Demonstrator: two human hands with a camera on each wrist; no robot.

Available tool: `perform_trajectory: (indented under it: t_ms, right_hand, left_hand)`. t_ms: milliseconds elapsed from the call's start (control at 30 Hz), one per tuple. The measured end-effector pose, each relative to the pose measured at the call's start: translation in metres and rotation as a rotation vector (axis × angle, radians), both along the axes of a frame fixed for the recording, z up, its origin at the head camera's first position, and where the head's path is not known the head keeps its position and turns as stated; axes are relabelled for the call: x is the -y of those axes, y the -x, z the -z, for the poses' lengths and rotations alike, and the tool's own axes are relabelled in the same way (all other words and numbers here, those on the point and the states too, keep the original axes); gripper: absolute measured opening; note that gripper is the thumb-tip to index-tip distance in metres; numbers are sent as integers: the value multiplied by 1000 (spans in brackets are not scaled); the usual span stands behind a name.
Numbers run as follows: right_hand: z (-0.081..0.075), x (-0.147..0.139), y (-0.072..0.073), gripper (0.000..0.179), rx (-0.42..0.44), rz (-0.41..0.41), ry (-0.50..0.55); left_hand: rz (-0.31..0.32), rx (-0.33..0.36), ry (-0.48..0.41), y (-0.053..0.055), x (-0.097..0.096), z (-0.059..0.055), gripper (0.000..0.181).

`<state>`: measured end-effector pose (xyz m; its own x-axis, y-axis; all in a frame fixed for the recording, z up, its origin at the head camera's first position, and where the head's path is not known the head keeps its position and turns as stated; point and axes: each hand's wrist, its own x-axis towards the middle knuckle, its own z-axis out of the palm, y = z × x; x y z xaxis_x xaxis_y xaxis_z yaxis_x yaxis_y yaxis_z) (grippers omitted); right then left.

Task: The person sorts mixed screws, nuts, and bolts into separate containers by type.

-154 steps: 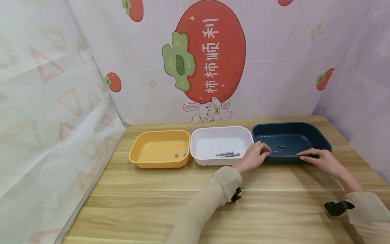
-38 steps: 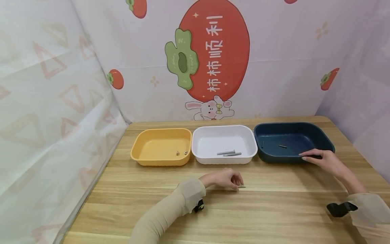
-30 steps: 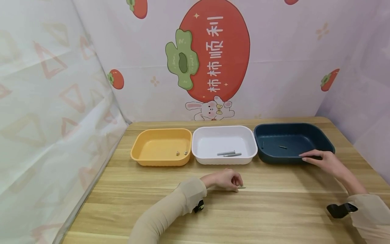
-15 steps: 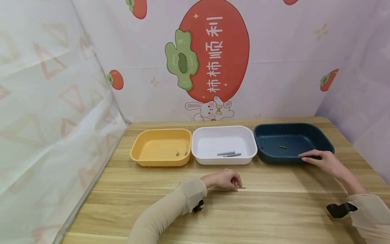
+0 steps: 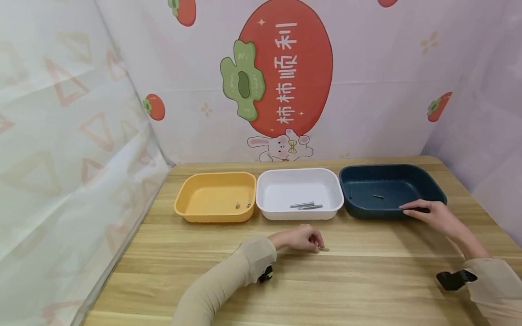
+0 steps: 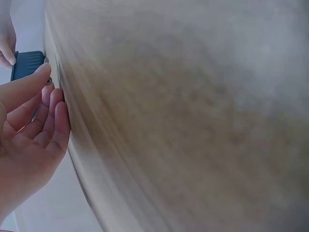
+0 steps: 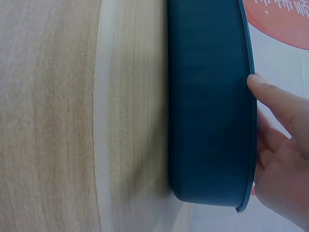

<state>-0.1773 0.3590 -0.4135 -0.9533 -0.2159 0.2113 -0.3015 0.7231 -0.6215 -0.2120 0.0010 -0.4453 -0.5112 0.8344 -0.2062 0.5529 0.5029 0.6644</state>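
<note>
My left hand (image 5: pixel 302 238) is low over the table in front of the white tray, thumb and fingertips pinching a small screw (image 5: pixel 324 249) whose end sticks out to the right. In the left wrist view, only a small dark end of the screw (image 6: pixel 49 81) shows between thumb and fingertips. My right hand (image 5: pixel 434 216) grips the near rim of the dark blue tray (image 5: pixel 377 212). The right wrist view has its thumb on the outer wall side of that rim, with the other fingers across it. Two screws lie inside this tray, one (image 5: pixel 378 196) near the middle, another (image 5: pixel 351 194) at the left.
A white tray (image 5: pixel 299 215) holding several long bolts (image 5: pixel 306 206) stands left of the dark blue one. Further left is a yellow tray (image 5: pixel 216 218) with two small nuts (image 5: pixel 237 205). Behind the wooden table (image 5: pixel 367 280) hangs a printed cloth backdrop (image 5: pixel 367 90).
Since the oldest frame, my left hand has gone from the dark blue tray to the table. Over the last second the pinched screw has tipped slightly. My right hand has stayed at the rim.
</note>
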Motion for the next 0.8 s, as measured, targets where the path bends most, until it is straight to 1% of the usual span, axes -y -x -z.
perform_trajectory:
  t_ms: [233, 333, 567, 667, 800]
  right_hand:
    - [-1, 0, 0, 22, 3, -3, -2]
    - [-1, 0, 0, 22, 9, 0, -7]
    - [0, 0, 1, 20, 1, -9, -5]
    - [-1, 0, 0, 20, 2, 2, -13]
    - [-2, -1, -1, 21, 7, 10, -21]
  left_hand:
    - [-3, -26, -58, 1, 0, -4, 11]
    - [-25, -27, -89, 1, -2, -3, 11]
    - [-50, -79, -175, 1, -6, -9, 13]
    - [-71, -70, -212, 0, -10, -12, 14]
    - [-118, -36, -246, -2, -15, -18, 15]
